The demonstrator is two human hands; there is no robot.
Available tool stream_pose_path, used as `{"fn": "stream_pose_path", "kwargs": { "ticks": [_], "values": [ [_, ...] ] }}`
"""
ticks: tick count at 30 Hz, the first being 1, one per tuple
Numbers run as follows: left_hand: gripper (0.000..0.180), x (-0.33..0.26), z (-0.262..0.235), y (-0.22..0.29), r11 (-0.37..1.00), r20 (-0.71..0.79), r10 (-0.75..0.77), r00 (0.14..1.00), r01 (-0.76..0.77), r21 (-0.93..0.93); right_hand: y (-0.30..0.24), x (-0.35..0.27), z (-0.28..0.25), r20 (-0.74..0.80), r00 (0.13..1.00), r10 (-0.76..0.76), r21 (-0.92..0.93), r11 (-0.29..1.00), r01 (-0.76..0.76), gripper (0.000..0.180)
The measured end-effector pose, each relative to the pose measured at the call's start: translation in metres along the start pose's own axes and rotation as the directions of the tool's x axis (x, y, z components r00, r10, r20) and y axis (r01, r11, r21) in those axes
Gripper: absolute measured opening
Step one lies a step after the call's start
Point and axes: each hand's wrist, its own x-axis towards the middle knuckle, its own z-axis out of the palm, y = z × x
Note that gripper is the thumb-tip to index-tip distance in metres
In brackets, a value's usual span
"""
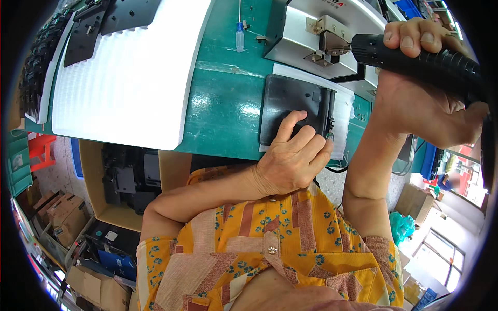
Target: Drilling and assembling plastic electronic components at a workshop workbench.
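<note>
A flat black plastic panel [282, 98] lies on a white foam sheet [340, 111] on the green table. My left hand [295, 155] rests over its near part, one finger stretched onto the surface and the others curled. Those curled fingertips meet at the panel's right edge, where anything between them is too small to name. My right hand [415, 88] is wrapped round a black electric screwdriver [378, 50], raised to the right. The driver's tip points left into the metal front of a silver screw feeder [306, 46].
A screwdriver with a blue handle [239, 39] lies beside the feeder. White foam sheeting [124, 78] covers the table's left, with black panels [127, 18] on its far end. Below the edge, an open cardboard box [93, 181] holds black parts.
</note>
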Motion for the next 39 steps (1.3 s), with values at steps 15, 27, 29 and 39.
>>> {"fn": "stream_pose_path", "kwargs": {
  "ticks": [15, 27, 29, 39],
  "values": [
    [0.021, 0.000, 0.001, 0.000, 1.000, 0.001, -0.001, 1.000, 0.001, 0.007, -0.010, -0.008, -0.025, -0.015, 1.000, -0.006, -0.016, 1.000, 0.006, 0.078],
    [0.024, 0.004, 0.000, -0.003, 1.000, 0.004, 0.003, 1.000, -0.003, -0.001, -0.003, -0.004, -0.031, -0.010, 0.999, -0.045, -0.015, 0.999, 0.045, 0.075],
    [0.025, 0.002, 0.000, -0.001, 1.000, -0.011, 0.001, 1.000, -0.001, 0.007, -0.007, -0.008, -0.028, -0.006, 0.999, -0.052, -0.012, 0.999, 0.052, 0.075],
    [0.026, 0.002, 0.001, -0.004, 1.000, 0.010, 0.008, 1.000, -0.009, 0.018, -0.048, -0.059, -0.012, -0.085, 0.995, -0.048, -0.077, 0.996, 0.041, 0.073]
  ]
}}
